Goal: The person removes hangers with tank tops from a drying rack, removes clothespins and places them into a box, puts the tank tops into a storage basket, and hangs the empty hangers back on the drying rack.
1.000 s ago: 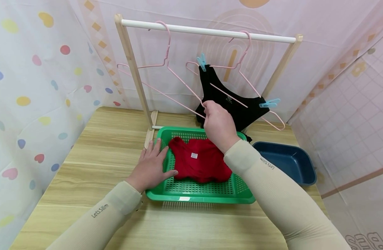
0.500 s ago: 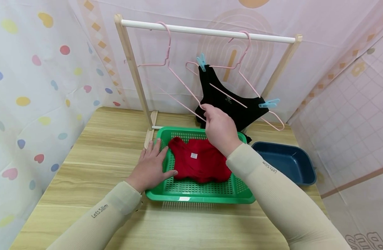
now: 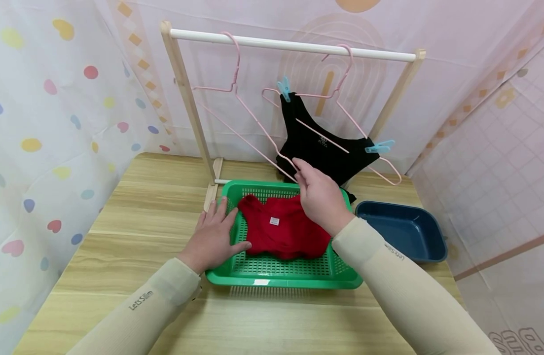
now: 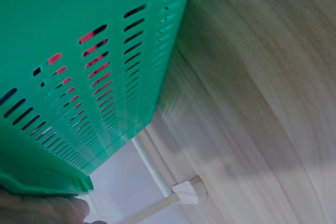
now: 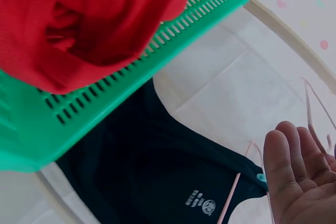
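Observation:
My left hand (image 3: 211,239) lies with spread fingers on the left rim of a green plastic basket (image 3: 289,283). Inside the basket is a crumpled red garment (image 3: 291,234) with a small white label. My right hand (image 3: 324,196) is over the basket's back right part, fingertips right at the lower end of a bare pink hanger (image 3: 257,121). Its fingers (image 5: 278,161) look extended in the right wrist view. Behind it, a black tank top (image 3: 343,160) hangs from a second pink hanger (image 3: 343,74), clipped at the straps by blue clothespins (image 3: 380,147).
A wooden rack with a white rail (image 3: 294,45) stands at the back of the table, its left post (image 3: 187,98) behind my left hand. A dark blue tub (image 3: 405,234) sits to the right of the basket. Patterned curtains (image 3: 54,123) enclose the table's back and sides.
My right hand has moved down and slightly right, its fingers loosening from the pinch on the bare hanger. That hanger has turned on the rail. The left hand stays on the basket rim.

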The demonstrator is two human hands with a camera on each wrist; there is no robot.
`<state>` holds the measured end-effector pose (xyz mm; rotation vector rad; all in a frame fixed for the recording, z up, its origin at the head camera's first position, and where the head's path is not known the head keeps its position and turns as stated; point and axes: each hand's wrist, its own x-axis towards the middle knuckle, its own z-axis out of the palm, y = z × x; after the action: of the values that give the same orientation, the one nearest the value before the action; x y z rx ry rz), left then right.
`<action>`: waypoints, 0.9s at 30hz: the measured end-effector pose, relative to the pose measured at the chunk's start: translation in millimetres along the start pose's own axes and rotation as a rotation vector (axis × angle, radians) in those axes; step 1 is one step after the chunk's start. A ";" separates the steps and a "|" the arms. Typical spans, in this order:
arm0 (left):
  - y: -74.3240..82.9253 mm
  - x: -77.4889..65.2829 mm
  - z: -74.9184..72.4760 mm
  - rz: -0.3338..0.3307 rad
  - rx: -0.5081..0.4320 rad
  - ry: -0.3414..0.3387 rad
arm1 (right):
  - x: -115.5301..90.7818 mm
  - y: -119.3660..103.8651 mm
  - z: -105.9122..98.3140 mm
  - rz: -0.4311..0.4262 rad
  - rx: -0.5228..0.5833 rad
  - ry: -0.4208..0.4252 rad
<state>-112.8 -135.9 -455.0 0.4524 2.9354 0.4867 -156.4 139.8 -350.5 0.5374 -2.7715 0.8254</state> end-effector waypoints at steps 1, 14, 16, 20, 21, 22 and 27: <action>0.0 0.2 0.1 -0.001 0.001 -0.001 | -3.0 2.7 -0.5 0.006 0.001 -0.004; -0.4 2.0 0.2 0.000 0.011 0.002 | -51.8 52.4 -5.2 0.144 -0.066 -0.150; -0.5 2.1 0.6 0.001 0.015 0.004 | -61.3 61.0 -3.3 0.153 -0.084 -0.163; 0.1 2.1 0.7 0.004 0.017 0.005 | -82.2 76.1 1.5 0.190 -0.122 -0.193; 0.3 2.1 0.8 0.005 0.016 0.005 | -86.9 79.0 3.0 0.199 -0.132 -0.204; 0.4 2.0 0.8 0.006 0.016 0.006 | -91.5 81.5 4.5 0.211 -0.142 -0.218; -0.3 1.4 1.4 0.008 0.015 0.006 | -108.7 90.7 13.6 0.264 -0.159 -0.274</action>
<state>-114.0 -135.3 -456.5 0.4658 2.9462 0.4687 -94.2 233.8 -437.3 0.2771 -3.1754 0.6102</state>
